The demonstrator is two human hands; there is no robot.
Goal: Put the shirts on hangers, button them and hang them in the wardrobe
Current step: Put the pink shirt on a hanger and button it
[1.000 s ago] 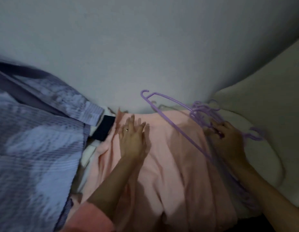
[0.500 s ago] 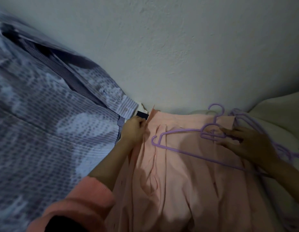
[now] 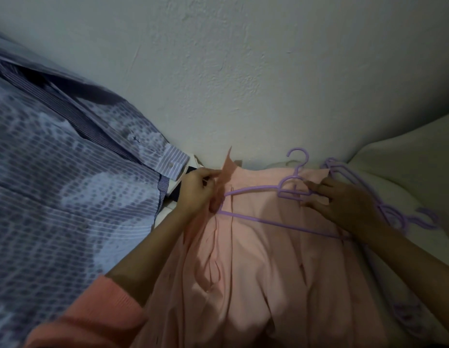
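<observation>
Several spare hangers [image 3: 394, 212] lie beside the pink shirt [image 3: 256, 259], right.

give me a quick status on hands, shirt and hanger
Left hand pinches pink shirt edge. Right hand presses purple hanger, lying on top of shirt, not inside yet. Spare hangers bunched to the right.

one pink shirt [image 3: 256, 259], one blue patterned shirt [image 3: 55, 197], one purple hanger [image 3: 288, 194] on it, several more hangers [image 3: 394, 214] beside, number unclear
</observation>
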